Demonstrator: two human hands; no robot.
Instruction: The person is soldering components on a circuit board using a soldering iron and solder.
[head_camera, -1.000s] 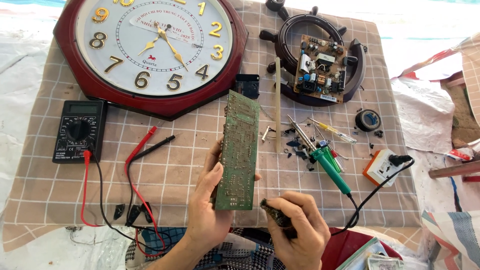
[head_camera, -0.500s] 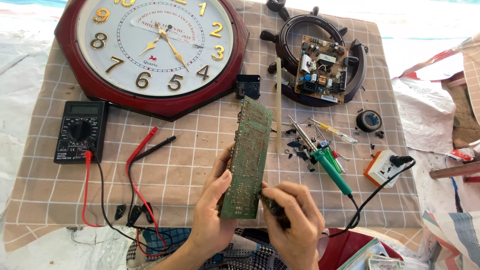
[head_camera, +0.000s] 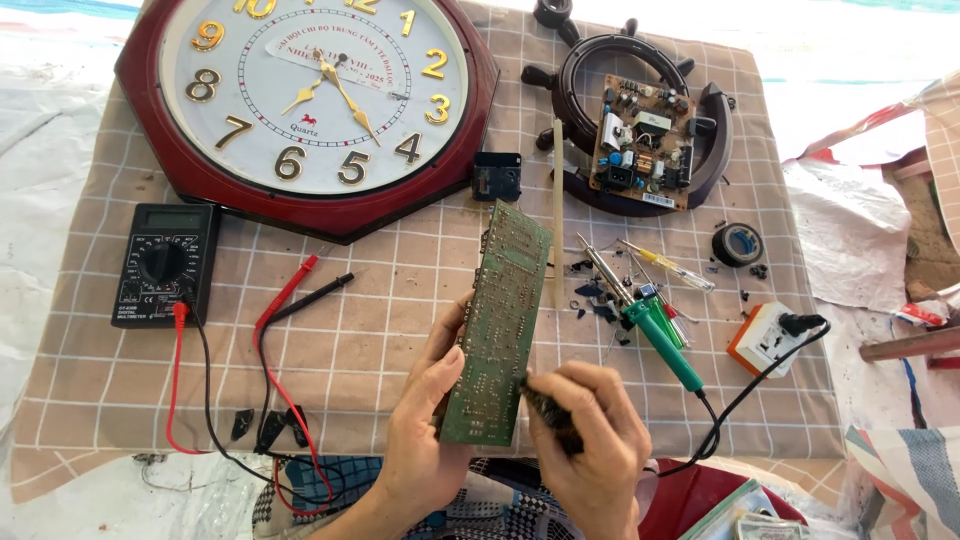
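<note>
My left hand (head_camera: 425, 430) holds a long green circuit board (head_camera: 500, 325) upright by its left edge, solder side toward me. My right hand (head_camera: 595, 440) grips a small dark brush-like tool (head_camera: 545, 405) whose tip touches the lower right part of the board. Both hands hover above the checked beige cloth (head_camera: 370, 340) near its front edge.
A large red octagonal wall clock (head_camera: 310, 100) lies at the back left. A black multimeter (head_camera: 165, 262) with red and black probes (head_camera: 300, 290) is on the left. A green-handled soldering iron (head_camera: 650, 325), screwdrivers, black tape roll (head_camera: 740, 243), white power socket (head_camera: 770, 338) and a second circuit board (head_camera: 640, 145) lie right.
The board tilted slightly rightward at its top and shifted right. My right hand rose from below and brought the dark tool against the board's lower right edge.
</note>
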